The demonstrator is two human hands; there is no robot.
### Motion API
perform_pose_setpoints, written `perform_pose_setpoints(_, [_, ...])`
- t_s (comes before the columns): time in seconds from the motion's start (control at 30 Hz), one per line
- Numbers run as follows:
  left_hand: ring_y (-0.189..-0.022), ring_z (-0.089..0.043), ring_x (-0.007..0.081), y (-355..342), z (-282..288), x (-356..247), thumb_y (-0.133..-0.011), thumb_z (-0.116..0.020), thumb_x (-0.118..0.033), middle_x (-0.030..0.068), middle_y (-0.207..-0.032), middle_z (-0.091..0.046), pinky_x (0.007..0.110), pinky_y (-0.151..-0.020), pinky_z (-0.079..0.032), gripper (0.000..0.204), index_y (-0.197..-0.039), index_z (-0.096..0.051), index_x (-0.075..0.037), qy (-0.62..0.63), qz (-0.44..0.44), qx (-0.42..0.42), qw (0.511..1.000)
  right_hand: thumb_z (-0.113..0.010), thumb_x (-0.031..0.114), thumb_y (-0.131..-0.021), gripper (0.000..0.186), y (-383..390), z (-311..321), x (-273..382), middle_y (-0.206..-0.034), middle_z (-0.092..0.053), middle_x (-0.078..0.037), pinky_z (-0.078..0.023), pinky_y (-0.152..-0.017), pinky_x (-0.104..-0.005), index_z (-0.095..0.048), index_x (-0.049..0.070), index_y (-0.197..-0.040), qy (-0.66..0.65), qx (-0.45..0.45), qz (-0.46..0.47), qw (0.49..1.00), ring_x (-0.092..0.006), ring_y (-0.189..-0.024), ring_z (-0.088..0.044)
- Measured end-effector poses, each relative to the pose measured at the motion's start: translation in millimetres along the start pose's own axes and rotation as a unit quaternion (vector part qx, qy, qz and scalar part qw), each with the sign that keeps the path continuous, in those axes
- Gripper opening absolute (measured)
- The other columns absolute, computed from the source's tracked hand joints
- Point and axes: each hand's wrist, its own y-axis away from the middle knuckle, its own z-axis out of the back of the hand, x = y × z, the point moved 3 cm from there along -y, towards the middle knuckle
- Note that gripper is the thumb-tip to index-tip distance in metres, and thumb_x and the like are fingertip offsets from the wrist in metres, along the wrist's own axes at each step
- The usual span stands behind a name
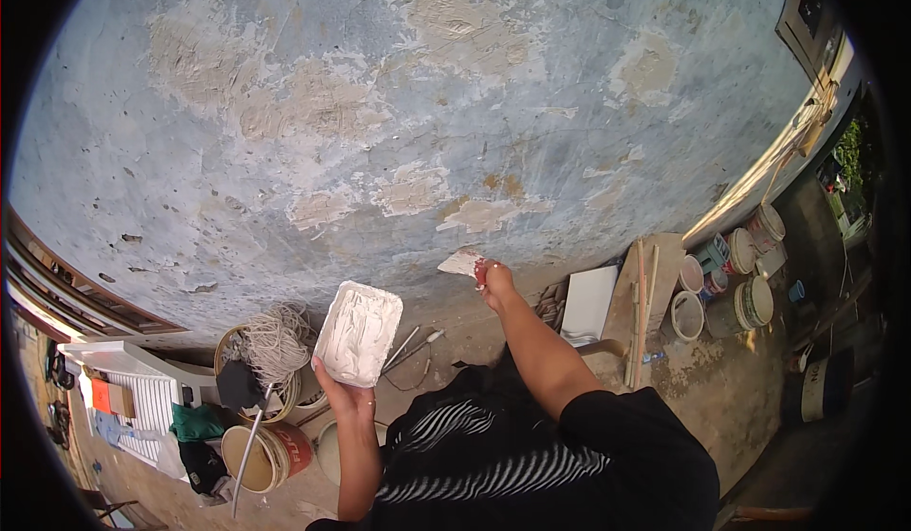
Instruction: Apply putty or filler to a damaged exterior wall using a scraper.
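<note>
The left hand [353,400] is grasping a tray [399,309] from its near end: the thumb lies along the left near corner, and the other fingers are mostly hidden beneath it. White putty [359,335], ridged and smeared, covers the tray's inside. To the right, the right hand [496,286] is clenched around the red handle of a scraper [460,261]; its putty-coated blade sticks out beyond the fingers to the left. Whether the blade touches the wall [237,180] I cannot tell. Tray and scraper are apart. On the far side, pale patches [465,23] mark the blue wall. Heaped cord [275,344] lies left of the tray, and a white board [588,305] leans at right, beyond the right forearm.
</note>
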Motion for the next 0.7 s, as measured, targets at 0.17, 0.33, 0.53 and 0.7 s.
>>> perform_pose_setpoints(0.17, [-0.134,-0.045,0.0294,6,-6,2,-0.099,-0.044,-0.05,0.012,-0.148,-0.043,0.044,-0.112,-0.039,0.066,-0.146,-0.037,-0.005,-0.001,0.005,0.017,1.0,-0.052,0.014,-0.093,0.013,-12,13,-4,-0.074,-0.06,-0.007,-0.039,-0.043,-0.0342,-0.059,0.005,-0.088,-0.124,-0.028,-0.067,0.99,-0.0175,-0.059,-0.056])
perform_pose_setpoints(0.33, [-0.134,-0.045,0.029,17,-1,-9,-0.099,-0.044,-0.051,0.0121,-0.148,-0.043,0.044,-0.112,-0.038,0.066,-0.146,-0.037,-0.005,0.003,-0.003,-0.009,1.0,-0.054,0.015,-0.091,0.015,30,-10,10,-0.084,-0.067,-0.017,-0.05,-0.063,-0.0427,-0.06,0.001,-0.09,0.428,-0.168,0.302,0.836,-0.0298,-0.073,-0.066])
perform_pose_setpoints(0.53, [-0.134,-0.045,0.0288,14,10,-27,-0.099,-0.043,-0.051,0.0119,-0.149,-0.043,0.044,-0.112,-0.038,0.066,-0.146,-0.036,-0.005,-0.002,-0.009,0.008,1.0,-0.058,0.018,-0.092,0.017,19,-3,-12,-0.076,-0.065,-0.009,-0.049,-0.063,-0.0359,-0.06,0.002,-0.087,0.279,-0.156,0.236,0.918,-0.0203,-0.069,-0.063])
perform_pose_setpoints(0.7, [-0.135,-0.044,0.0288,3,14,-33,-0.099,-0.043,-0.051,0.0116,-0.149,-0.042,0.044,-0.113,-0.037,0.067,-0.147,-0.035,-0.005,-0.004,-0.013,0.005,1.0,-0.058,0.018,-0.091,0.019,1,9,-23,-0.083,-0.068,-0.016,-0.05,-0.072,-0.0401,-0.061,0.0,-0.089,0.257,-0.191,0.164,0.933,-0.0282,-0.075,-0.065])
